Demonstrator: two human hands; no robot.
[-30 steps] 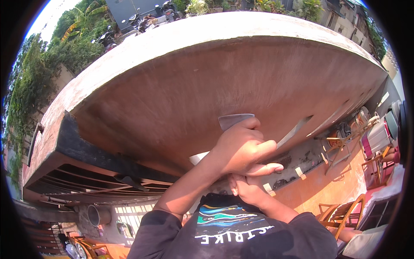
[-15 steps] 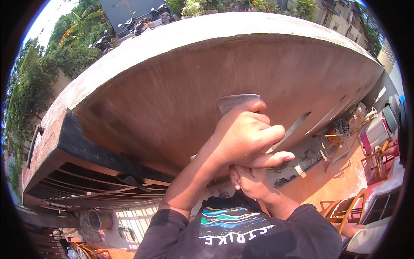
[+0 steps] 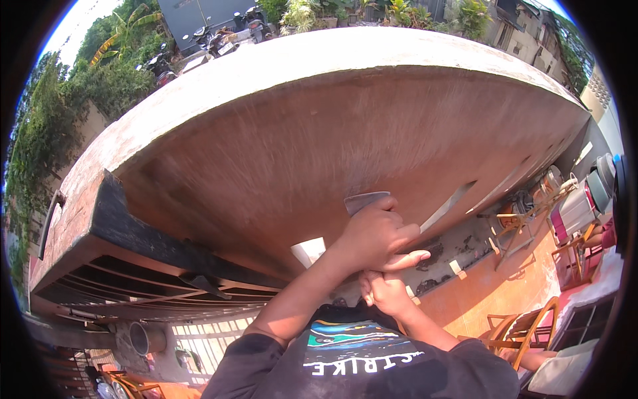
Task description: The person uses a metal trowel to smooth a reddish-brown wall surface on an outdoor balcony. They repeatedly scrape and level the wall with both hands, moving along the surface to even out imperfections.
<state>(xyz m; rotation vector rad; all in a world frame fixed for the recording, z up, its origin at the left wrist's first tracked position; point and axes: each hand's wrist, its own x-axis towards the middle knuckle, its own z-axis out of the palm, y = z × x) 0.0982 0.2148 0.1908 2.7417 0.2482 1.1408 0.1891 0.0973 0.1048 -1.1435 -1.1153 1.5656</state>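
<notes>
A grey metal scraper blade (image 3: 364, 199) lies at the face of the curved, streaked reddish concrete wall (image 3: 352, 126) in front of me. My left hand (image 3: 382, 236) is closed around the scraper, whose handle is hidden by my fingers. Just below it, my right hand (image 3: 385, 289) is closed, fingers curled near my left wrist; what it grips, if anything, is out of sight.
Dark metal slatted framework (image 3: 119, 272) adjoins the wall at left. Chairs (image 3: 518, 326), stacked containers (image 3: 578, 213) and people's limbs (image 3: 535, 360) are at right, above an orange floor (image 3: 472, 299). Motorbikes (image 3: 219, 43) and plants stand beyond the wall.
The scraper and both my hands rose along the wall by half a second ago and have since come down, now a little lower than one second ago.
</notes>
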